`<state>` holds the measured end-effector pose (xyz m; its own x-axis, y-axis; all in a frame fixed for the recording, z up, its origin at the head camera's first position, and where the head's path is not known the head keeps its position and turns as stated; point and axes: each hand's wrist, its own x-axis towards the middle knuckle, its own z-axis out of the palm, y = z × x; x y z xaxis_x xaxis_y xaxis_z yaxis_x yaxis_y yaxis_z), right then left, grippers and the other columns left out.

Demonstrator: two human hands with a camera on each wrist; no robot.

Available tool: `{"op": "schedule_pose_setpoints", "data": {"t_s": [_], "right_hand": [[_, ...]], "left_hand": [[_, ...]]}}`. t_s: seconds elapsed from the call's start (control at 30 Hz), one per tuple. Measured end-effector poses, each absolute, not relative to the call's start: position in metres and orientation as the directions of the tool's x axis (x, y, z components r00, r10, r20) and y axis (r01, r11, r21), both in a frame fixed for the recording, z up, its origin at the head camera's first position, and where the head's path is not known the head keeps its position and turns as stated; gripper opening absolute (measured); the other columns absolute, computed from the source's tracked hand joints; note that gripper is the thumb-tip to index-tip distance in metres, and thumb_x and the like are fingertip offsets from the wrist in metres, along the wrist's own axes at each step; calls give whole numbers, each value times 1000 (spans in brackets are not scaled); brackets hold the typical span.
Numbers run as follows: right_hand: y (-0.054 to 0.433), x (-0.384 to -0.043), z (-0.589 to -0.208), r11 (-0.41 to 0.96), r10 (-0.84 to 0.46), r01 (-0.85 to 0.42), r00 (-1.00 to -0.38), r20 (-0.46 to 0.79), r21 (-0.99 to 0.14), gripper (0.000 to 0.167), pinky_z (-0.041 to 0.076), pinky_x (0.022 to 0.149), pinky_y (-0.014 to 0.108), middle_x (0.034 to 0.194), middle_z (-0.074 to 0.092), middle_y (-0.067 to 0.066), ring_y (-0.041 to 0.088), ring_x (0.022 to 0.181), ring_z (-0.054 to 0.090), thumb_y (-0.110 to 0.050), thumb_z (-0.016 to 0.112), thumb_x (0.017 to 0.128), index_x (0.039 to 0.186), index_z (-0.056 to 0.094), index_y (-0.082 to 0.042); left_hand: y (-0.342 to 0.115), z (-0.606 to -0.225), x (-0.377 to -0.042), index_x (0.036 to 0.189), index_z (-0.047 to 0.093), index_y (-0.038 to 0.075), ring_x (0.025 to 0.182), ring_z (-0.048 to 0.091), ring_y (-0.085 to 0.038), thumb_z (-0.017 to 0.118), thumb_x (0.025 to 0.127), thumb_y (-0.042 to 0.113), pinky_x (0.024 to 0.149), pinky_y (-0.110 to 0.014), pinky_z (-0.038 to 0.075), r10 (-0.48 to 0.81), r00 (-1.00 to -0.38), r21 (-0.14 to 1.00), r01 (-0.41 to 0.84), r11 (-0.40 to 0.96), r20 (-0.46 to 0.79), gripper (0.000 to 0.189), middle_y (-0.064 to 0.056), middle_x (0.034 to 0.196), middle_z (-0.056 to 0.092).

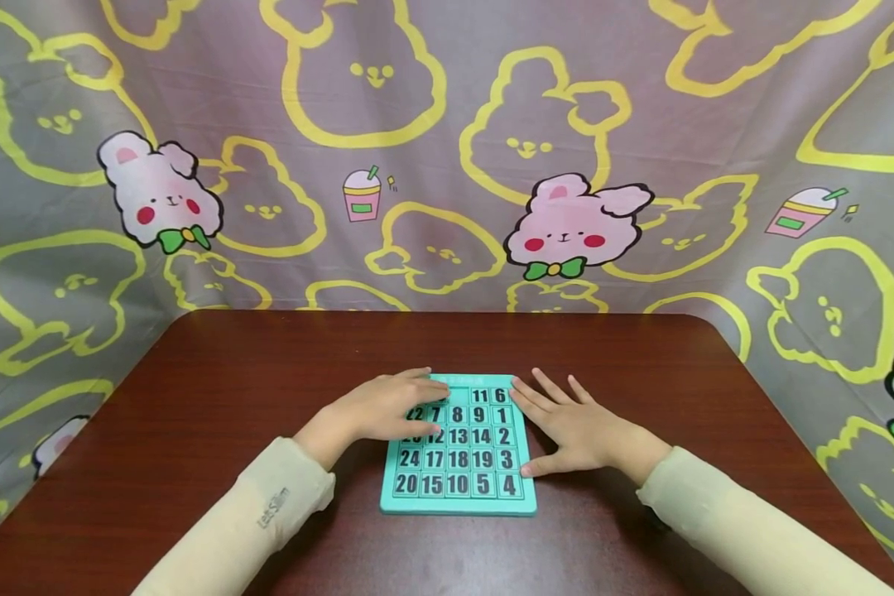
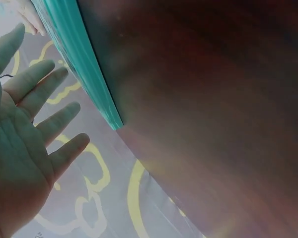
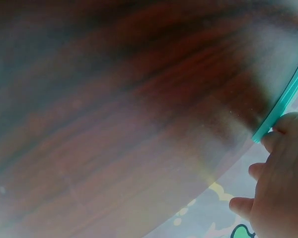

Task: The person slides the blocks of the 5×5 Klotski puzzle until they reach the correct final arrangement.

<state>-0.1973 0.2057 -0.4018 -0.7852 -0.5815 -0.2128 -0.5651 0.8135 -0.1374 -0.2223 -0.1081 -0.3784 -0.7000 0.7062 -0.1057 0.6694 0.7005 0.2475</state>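
A turquoise number slide puzzle [image 1: 458, 506] lies flat on the table, black numerals on its square tiles. One gap shows in its top row, left of the 11. My left hand [image 1: 391, 407] reaches over the puzzle's upper left part and hides some tiles there. Its fingers [image 2: 62, 119] are spread and fairly straight in the left wrist view, with nothing held. At the right side, my right hand [image 1: 577, 426] has its fingers spread, the thumb and a fingertip right at the puzzle's edge [image 3: 275, 116].
The dark reddish-brown table [image 1: 618, 356] stretches out around the puzzle. Behind it and at both sides hangs a greyish-pink curtain [image 1: 447, 178] with yellow cartoon outlines and printed rabbits. Light sleeves [image 1: 268, 505] cover both forearms.
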Motion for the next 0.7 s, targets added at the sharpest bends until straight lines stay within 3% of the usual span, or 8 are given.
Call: {"op": "schedule_pose_setpoints", "data": {"t_s": [0.27,0.7], "right_hand": [[206,-198,-403,816,-578,-563,-788,-213,-135,116,4,117,70,169,7,-3,34,156,-3,-91,46,74,161,14,-21],[206,-199,-401,807,-591,-579,-781,-202,-118,116,5,117,70,169,10,1,36,155,-1,-89,48,75,161,17,-17]], "left_hand": [[-90,-377,-223,148,49,21,152,25,-29,64,93,50,116,-57,32,724,-679,263,681,684,-125,64,4,153,48],[-74,-376,-227,151,45,21,153,24,-28,62,92,56,116,-56,32,740,-652,243,700,671,-167,70,5,156,45]]}}
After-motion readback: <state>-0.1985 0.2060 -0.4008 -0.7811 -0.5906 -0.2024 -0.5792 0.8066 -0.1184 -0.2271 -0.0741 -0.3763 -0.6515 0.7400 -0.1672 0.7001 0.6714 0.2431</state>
